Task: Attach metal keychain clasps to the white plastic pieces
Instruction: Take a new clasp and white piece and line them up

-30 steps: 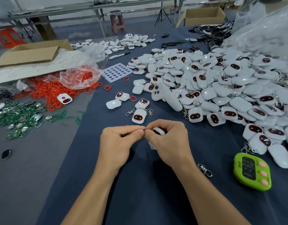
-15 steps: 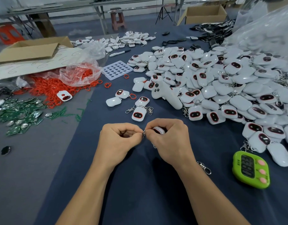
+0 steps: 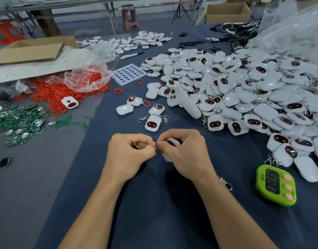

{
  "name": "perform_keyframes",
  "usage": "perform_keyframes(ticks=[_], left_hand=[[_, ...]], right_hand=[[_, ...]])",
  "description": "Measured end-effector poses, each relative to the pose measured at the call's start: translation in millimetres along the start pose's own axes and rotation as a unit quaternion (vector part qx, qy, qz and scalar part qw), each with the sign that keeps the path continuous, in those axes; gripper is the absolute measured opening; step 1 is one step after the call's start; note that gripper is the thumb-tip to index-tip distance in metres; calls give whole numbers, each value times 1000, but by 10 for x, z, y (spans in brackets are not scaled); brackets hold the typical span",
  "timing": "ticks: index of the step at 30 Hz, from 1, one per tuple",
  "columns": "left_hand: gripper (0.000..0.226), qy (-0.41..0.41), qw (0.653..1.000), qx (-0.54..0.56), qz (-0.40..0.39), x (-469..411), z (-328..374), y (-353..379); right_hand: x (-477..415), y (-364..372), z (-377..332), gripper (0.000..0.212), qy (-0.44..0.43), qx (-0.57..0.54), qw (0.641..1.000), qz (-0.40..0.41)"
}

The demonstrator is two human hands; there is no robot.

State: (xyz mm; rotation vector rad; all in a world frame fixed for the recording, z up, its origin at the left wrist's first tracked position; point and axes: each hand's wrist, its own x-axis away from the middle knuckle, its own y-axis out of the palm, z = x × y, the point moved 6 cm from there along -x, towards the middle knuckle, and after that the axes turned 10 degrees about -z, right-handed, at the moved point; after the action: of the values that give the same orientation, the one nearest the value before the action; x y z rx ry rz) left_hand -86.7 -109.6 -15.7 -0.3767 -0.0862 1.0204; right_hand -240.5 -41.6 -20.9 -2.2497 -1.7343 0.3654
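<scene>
Over the blue cloth, my left hand (image 3: 129, 151) pinches a small metal clasp ring (image 3: 155, 146) between thumb and forefinger. My right hand (image 3: 186, 153) grips a white plastic piece (image 3: 172, 141) with a dark red-rimmed face, mostly hidden by the fingers. The fingertips of both hands meet at the ring. A spare metal clasp (image 3: 226, 184) lies beside my right wrist. Three white pieces with clasps (image 3: 152, 123) lie just beyond my hands.
A big heap of white pieces (image 3: 244, 90) fills the right side. A green timer (image 3: 275, 186) sits at the near right. Red rings (image 3: 61, 94) spill from a clear bag on the left, by green circuit boards (image 3: 20, 123), a white tray (image 3: 128, 74) and a cardboard box (image 3: 34, 49).
Both hands stay together at the same spot; the fingers have shifted slightly around the ring and piece. Nothing else on the table has moved.
</scene>
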Motion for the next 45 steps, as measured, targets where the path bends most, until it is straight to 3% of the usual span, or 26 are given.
perform_keyframes(ticks=[3,5,9,11,16,30,35,39,41,45], left_hand=[[18,-10,989,-53,135,37,-8,-207],[19,-12,976,-130,172,70,9,-256],[12,13,964,-255,73,28,44,-46],[6,43,950,-308,28,12,73,50],[14,61,933,-355,-23,-1,64,106],[17,83,909,-409,-14,30,94,138],[17,76,927,-368,7,61,106,111],[25,29,984,-169,38,39,57,-17],[33,18,995,-98,14,5,29,-24],[22,9,998,-33,-54,-29,8,43]], right_hand=[[-11,-65,62,8,31,-55,997,40],[-20,-66,82,9,43,-86,995,32],[-35,-21,76,30,40,-56,997,21],[-33,-8,81,30,34,-16,999,18],[-39,10,96,24,30,21,999,-4],[-62,6,110,25,35,61,997,-33],[-44,-8,115,26,32,26,998,-41],[-24,-65,115,24,44,-102,994,-22],[-15,-78,112,25,49,-170,984,-24],[-6,-49,103,29,64,-310,948,-43]])
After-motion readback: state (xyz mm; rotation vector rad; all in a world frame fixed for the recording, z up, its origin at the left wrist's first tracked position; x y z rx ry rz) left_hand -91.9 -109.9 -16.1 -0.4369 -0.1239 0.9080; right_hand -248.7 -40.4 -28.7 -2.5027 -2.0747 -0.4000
